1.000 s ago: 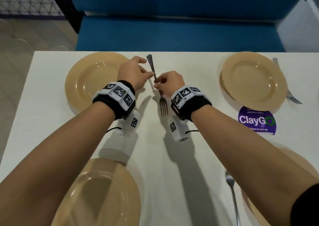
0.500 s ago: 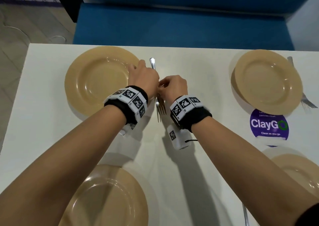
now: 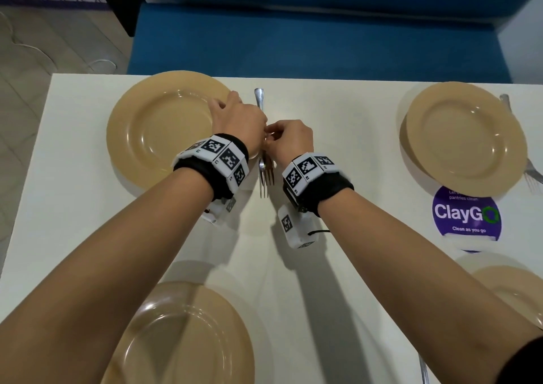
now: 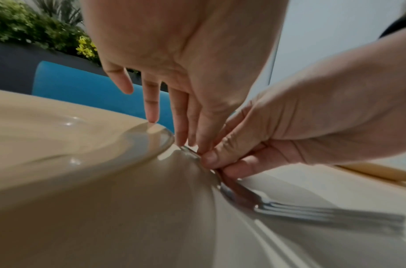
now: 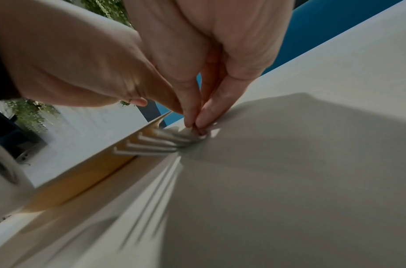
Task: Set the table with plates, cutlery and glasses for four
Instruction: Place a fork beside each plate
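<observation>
A steel fork (image 3: 266, 178) lies on the white table (image 3: 338, 119) just right of the far-left tan plate (image 3: 164, 131), tines toward me and handle end (image 3: 259, 96) pointing away. My left hand (image 3: 238, 119) reaches down over the handle; its thumb and forefinger pinch it in the left wrist view (image 4: 190, 143), and another fingertip touches the plate rim (image 4: 151, 125). My right hand (image 3: 289, 140) pinches the fork's neck between thumb and forefinger (image 5: 197, 125). The middle of the handle is hidden under both hands.
Three more tan plates sit at the far right (image 3: 464, 140), near left (image 3: 182, 339) and near right (image 3: 517, 289). A second fork (image 3: 531, 175) lies beside the far-right plate, and a third (image 3: 423, 369) at the bottom edge. A purple ClayGo sticker (image 3: 467, 213) marks the table. A blue bench (image 3: 293, 37) runs behind.
Both hands have brought the fork leftward and down, from a slanted hold to lying straight close to the far-left plate's rim. My left fingers now reach the plate edge.
</observation>
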Action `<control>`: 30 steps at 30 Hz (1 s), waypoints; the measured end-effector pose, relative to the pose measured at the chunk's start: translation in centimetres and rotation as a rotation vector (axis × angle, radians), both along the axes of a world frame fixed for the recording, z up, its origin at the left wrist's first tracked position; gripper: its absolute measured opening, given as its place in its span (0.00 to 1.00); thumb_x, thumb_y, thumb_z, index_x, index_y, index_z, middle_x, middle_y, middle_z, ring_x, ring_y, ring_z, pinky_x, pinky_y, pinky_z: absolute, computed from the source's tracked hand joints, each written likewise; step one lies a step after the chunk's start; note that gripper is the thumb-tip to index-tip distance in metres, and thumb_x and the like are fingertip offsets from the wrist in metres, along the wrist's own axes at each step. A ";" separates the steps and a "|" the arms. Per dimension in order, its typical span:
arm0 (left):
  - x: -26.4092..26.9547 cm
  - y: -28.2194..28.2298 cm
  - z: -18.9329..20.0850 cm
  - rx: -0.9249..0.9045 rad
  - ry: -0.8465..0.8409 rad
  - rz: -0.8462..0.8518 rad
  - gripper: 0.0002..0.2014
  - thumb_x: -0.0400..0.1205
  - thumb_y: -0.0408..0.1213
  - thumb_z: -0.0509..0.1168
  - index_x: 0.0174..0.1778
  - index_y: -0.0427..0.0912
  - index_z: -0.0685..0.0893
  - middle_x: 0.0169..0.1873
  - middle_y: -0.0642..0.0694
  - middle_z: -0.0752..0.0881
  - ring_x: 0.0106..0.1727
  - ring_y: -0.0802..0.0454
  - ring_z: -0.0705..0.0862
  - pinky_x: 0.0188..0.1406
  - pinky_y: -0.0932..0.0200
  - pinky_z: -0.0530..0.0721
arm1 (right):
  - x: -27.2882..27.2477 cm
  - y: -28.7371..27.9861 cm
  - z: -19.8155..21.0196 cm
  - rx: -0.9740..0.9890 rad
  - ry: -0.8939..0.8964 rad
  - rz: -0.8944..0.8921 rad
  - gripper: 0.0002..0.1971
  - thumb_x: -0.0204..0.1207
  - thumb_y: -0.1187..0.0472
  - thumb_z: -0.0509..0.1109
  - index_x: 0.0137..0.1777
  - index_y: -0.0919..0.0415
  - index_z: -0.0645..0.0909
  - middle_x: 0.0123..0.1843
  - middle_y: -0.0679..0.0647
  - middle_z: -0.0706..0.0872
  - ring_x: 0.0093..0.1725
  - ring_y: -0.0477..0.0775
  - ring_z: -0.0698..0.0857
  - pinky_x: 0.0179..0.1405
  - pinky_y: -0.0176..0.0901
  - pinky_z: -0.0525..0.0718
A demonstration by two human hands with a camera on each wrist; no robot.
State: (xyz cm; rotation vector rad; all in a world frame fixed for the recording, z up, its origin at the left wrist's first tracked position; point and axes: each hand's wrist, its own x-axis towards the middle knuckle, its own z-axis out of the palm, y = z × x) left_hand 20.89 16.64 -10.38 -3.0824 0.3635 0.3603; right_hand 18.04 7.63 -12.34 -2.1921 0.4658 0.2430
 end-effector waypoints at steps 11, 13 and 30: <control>-3.0 1.8 0.4 -0.194 0.005 0.215 0.12 0.79 0.35 0.67 0.57 0.36 0.80 0.59 0.39 0.79 0.58 0.38 0.80 0.48 0.48 0.78 | 0.2 -0.1 -0.1 0.055 0.024 -0.040 0.14 0.69 0.69 0.76 0.55 0.63 0.87 0.50 0.59 0.90 0.49 0.57 0.89 0.56 0.46 0.87; -3.6 2.0 0.4 -0.194 0.000 0.203 0.11 0.79 0.35 0.66 0.56 0.36 0.81 0.58 0.39 0.80 0.57 0.37 0.81 0.47 0.49 0.77 | 0.2 0.2 -0.1 0.049 0.020 -0.038 0.13 0.69 0.69 0.76 0.54 0.63 0.87 0.49 0.60 0.90 0.49 0.58 0.89 0.55 0.49 0.87; -4.6 3.7 0.2 -0.267 0.090 0.362 0.16 0.75 0.46 0.72 0.55 0.43 0.86 0.51 0.44 0.88 0.51 0.42 0.85 0.43 0.54 0.80 | 0.2 0.8 0.0 -0.067 -0.029 0.056 0.17 0.70 0.68 0.74 0.60 0.61 0.85 0.51 0.57 0.90 0.53 0.56 0.87 0.60 0.44 0.83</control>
